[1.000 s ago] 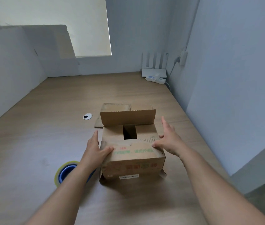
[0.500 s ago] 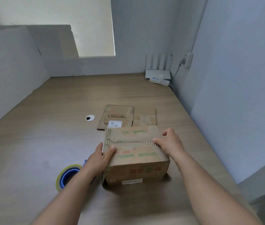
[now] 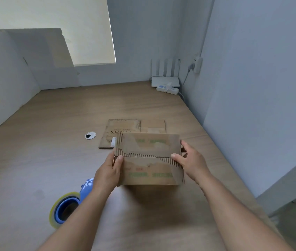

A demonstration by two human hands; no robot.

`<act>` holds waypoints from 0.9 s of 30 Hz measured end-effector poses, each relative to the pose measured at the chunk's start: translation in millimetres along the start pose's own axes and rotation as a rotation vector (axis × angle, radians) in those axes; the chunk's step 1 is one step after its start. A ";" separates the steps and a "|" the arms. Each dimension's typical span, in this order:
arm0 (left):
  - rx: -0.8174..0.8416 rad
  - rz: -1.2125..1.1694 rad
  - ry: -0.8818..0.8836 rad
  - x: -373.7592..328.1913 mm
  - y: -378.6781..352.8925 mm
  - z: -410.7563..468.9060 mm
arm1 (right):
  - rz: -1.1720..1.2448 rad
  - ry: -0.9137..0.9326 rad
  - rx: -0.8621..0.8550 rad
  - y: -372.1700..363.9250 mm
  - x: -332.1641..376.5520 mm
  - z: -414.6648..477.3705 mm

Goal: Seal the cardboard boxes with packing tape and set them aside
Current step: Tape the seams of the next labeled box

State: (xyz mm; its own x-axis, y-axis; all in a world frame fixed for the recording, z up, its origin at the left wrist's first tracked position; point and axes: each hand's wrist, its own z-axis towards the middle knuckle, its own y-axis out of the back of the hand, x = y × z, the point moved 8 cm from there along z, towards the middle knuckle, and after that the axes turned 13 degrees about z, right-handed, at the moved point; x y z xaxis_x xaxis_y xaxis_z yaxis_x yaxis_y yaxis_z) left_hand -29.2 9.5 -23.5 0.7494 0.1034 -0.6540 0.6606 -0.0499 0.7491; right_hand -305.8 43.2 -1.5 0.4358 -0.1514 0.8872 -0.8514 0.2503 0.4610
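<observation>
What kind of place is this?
Likely an office desk: a cable grommet in the wooden desktop, a Wi-Fi router and power strip at the back, and a packing tape dispenser.

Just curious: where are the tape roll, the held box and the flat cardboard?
tape roll point(image 3: 52, 213), head view, yellowish outer rim
box point(image 3: 149, 169), head view, near top flap
flat cardboard point(image 3: 123, 126), head view, printed face

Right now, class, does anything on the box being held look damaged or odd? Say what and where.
Yes. The cardboard box held between the left hand and right hand is damaged: along the seam where its top flaps meet, the outer paper is torn away, exposing ribbed corrugation. Tape may grip poorly there.
</observation>
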 end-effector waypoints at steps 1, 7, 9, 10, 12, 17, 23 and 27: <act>-0.058 -0.051 -0.028 -4.0 4.2 0.2 | 0.022 0.032 -0.032 2.2 1.8 1.2; -0.115 -0.479 -0.049 -1.3 1.5 -0.2 | 0.535 -0.050 0.020 -20.1 -21.7 -7.6; -0.080 -0.532 0.029 20.1 -14.0 -6.7 | 0.711 -0.154 0.071 -33.4 -42.7 -18.6; -0.064 -0.541 0.075 33.5 -22.6 -12.7 | 0.786 -0.212 0.107 -41.6 -50.5 -27.9; -0.055 -0.573 0.163 56.8 -35.6 -26.7 | 0.861 -0.312 0.162 -55.2 -61.1 -43.1; 0.026 -0.647 0.294 81.0 -50.6 -37.6 | 0.706 -0.401 0.091 -57.9 -62.2 -28.4; 0.249 -1.116 0.431 90.5 -48.3 -36.8 | 0.808 -0.295 0.218 -62.8 -65.3 -29.6; 0.327 -0.874 0.290 81.0 -44.4 -44.2 | 0.671 -0.202 0.348 -48.3 -73.6 -53.5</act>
State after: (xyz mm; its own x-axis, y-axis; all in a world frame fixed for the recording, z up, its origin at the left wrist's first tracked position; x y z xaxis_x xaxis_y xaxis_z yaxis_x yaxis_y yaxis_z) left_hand 0.2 63.9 -105.1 -0.0220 0.4732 -0.8807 0.9907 -0.1078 -0.0827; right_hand -281.1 93.3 -88.0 -0.2376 -0.2532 0.9378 -0.9711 0.0409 -0.2350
